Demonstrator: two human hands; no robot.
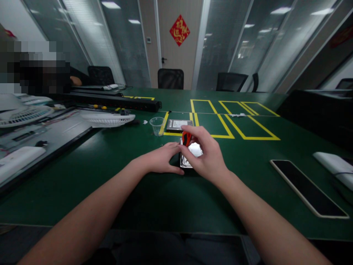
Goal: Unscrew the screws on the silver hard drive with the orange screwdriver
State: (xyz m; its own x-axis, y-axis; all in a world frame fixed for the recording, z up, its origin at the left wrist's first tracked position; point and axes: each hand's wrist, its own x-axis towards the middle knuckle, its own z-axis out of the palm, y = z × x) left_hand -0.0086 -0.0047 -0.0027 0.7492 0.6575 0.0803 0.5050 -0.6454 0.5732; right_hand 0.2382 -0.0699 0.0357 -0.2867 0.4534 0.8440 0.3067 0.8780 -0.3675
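Head view: a silver drive point(193, 154) lies on the green table point(110, 176), just nearer the person than the yellow tape grid point(220, 121). The left hand point(162, 159) rests flat against the drive's left edge, fingers extended, clasping nothing. The right hand point(205, 154) pinches a red-handled tool point(186, 138) over the drive. A second drive point(178, 125) and a plastic cup point(157, 126) sit at the grid's left end; a tablet point(309, 188) lies well right of the drive.
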